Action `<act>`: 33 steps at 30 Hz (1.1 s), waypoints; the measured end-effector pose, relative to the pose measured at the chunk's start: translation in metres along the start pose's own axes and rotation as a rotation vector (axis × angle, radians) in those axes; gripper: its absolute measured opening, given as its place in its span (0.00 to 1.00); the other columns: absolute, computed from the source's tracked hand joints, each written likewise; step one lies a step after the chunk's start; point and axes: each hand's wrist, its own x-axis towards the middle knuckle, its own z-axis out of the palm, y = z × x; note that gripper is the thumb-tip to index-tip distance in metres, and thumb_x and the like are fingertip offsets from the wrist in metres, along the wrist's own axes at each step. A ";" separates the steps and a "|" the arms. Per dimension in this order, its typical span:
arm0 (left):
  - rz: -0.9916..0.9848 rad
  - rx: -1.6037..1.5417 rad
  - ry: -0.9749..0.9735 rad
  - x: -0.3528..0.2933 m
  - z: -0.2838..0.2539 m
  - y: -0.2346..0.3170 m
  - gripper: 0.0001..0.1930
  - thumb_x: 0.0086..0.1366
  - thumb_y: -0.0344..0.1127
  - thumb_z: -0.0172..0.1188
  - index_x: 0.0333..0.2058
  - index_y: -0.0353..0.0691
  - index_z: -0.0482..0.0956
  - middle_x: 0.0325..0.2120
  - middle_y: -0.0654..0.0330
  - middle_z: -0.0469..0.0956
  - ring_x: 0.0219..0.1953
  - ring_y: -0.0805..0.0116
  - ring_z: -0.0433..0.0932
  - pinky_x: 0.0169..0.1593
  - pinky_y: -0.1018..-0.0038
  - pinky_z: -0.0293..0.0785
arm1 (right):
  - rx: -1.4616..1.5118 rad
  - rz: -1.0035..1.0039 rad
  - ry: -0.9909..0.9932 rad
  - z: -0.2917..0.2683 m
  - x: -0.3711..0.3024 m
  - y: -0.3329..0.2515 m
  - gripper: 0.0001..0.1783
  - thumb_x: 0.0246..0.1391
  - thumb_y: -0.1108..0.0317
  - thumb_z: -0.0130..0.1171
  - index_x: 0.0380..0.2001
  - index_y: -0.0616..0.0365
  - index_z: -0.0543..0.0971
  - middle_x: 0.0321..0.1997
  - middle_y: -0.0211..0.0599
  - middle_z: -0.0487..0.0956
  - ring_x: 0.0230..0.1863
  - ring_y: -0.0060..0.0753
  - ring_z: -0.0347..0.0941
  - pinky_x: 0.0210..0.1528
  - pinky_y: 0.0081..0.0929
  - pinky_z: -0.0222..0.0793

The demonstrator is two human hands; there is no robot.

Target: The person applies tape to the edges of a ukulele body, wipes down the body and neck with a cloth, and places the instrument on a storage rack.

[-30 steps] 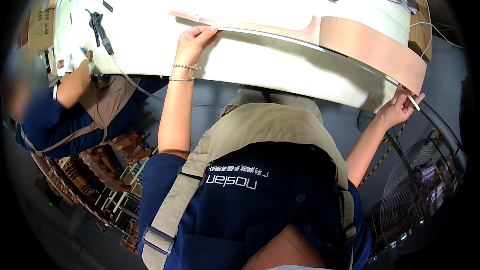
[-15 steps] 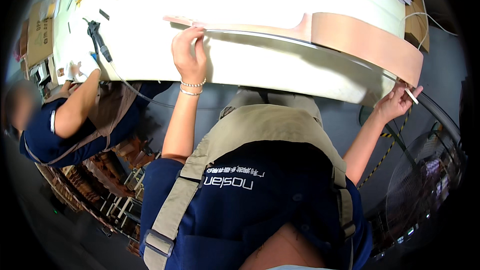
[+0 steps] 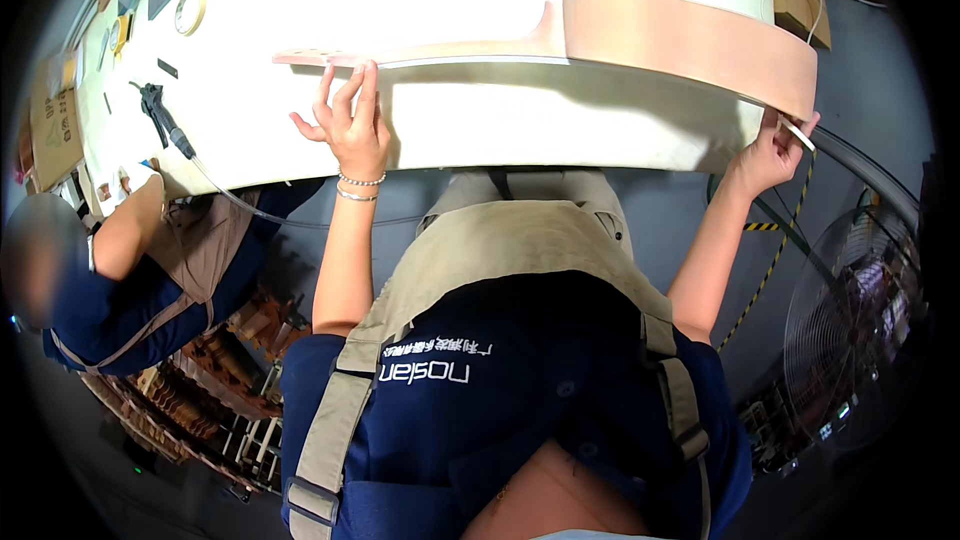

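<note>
An unfinished acoustic guitar (image 3: pixel 690 45) in pale bare wood lies across the bench, seen from its side, body to the right and neck to the left. My left hand (image 3: pixel 355 130) is at the headstock end, fingers spread apart, with fingertips touching the near edge of the neck. At the body's tail end my right hand (image 3: pixel 765 155) is closed, its fingertips close under the guitar's lower corner. A short white stick (image 3: pixel 796 133) pokes out between its fingers. The guitar's far side and the tips of some right fingers are hidden.
A black air gun (image 3: pixel 165 120) with a hose lies on the pale bench (image 3: pixel 480 130) at left, near a tape roll (image 3: pixel 190 12). A co-worker's arm (image 3: pixel 125 230) reaches in there. A cardboard box (image 3: pixel 55 135) stands far left; a fan (image 3: pixel 850 310) is at lower right.
The guitar and both hands appear shifted left and up in view, along with the bench. My left hand's fingers have spread from their earlier bent grip at the neck.
</note>
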 end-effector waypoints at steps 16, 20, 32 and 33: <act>0.163 -0.147 -0.052 0.026 0.006 0.095 0.29 0.48 0.21 0.50 0.48 0.60 0.75 0.48 0.81 0.73 0.59 0.60 0.60 0.61 0.49 0.10 | 0.126 0.014 0.025 0.003 -0.001 0.003 0.36 0.44 0.86 0.60 0.58 0.64 0.63 0.43 0.32 0.71 0.43 0.25 0.68 0.48 0.23 0.69; 0.217 -0.194 -0.041 0.032 0.009 0.119 0.29 0.49 0.22 0.49 0.48 0.60 0.75 0.48 0.81 0.73 0.58 0.62 0.62 0.61 0.47 0.12 | 0.158 0.013 0.023 0.003 0.000 0.008 0.36 0.44 0.86 0.60 0.58 0.62 0.63 0.44 0.32 0.70 0.44 0.26 0.69 0.47 0.24 0.70; 0.344 -0.194 -0.036 0.041 0.010 0.120 0.23 0.53 0.28 0.52 0.46 0.63 0.76 0.49 0.80 0.73 0.58 0.67 0.63 0.62 0.48 0.14 | 0.145 0.039 0.029 0.006 -0.004 0.018 0.40 0.43 0.84 0.62 0.61 0.59 0.59 0.45 0.34 0.69 0.43 0.25 0.67 0.47 0.22 0.70; 0.371 -0.179 -0.032 0.043 0.012 0.117 0.22 0.54 0.29 0.52 0.46 0.64 0.76 0.49 0.80 0.73 0.58 0.67 0.62 0.62 0.49 0.14 | 0.152 0.067 0.041 0.008 -0.005 0.022 0.40 0.43 0.84 0.62 0.61 0.59 0.59 0.46 0.35 0.69 0.44 0.26 0.68 0.47 0.22 0.69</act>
